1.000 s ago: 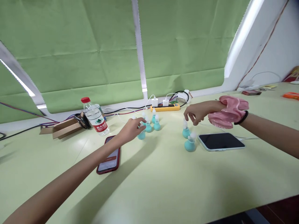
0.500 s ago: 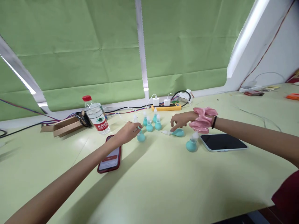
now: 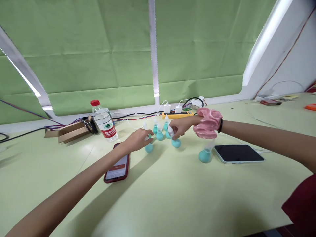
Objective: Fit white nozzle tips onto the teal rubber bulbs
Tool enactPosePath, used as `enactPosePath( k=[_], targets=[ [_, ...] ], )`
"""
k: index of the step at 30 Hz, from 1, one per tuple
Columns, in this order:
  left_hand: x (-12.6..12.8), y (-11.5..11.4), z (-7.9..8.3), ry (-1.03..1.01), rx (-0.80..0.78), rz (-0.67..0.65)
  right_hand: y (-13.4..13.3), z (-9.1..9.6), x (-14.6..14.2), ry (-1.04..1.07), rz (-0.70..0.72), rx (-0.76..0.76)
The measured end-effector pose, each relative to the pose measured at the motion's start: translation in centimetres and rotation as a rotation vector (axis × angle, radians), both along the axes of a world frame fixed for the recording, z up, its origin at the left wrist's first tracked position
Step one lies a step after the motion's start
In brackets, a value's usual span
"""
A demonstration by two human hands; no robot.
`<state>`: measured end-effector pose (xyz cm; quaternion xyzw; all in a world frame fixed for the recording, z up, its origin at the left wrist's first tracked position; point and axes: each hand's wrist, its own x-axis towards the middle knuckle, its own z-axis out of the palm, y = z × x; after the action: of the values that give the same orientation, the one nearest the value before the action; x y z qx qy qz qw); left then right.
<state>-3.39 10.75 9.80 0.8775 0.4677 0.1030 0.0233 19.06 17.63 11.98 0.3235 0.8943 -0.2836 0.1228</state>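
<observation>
Several small teal bulbs with white tips stand on the pale green table (image 3: 160, 191). My left hand (image 3: 137, 140) reaches over a red phone (image 3: 117, 167) and pinches the white tip of one teal bulb (image 3: 149, 147). My right hand (image 3: 179, 126), with a pink scrunchie (image 3: 207, 122) on its wrist, grips the top of another teal bulb (image 3: 176, 143), which stands upright on the table. Behind the hands is a cluster of three bulbs (image 3: 160, 135). A lone bulb (image 3: 204, 155) stands to the right, beside a dark tablet (image 3: 238, 153).
A water bottle (image 3: 103, 121) with a red cap and an open cardboard box (image 3: 70, 131) sit at the back left. A yellow power strip (image 3: 177, 114) with white chargers and cables lies along the back edge. Small items are at the far right.
My right hand moved left with a teal bulb, which lay on its side half a second ago and now stands upright near the cluster. My left hand stays on its bulb.
</observation>
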Motion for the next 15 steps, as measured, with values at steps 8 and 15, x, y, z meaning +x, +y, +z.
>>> enactPosePath(
  k=[8, 15],
  targets=[
    [-0.7, -0.5, -0.6, -0.024, 0.046, -0.011, -0.3, -2.9, -4.5, 0.185, 0.082, 0.306],
    [-1.0, -0.2, -0.8, -0.126, 0.034, -0.019, -1.3, -2.2, -4.8, 0.116, -0.042, 0.364]
  ],
)
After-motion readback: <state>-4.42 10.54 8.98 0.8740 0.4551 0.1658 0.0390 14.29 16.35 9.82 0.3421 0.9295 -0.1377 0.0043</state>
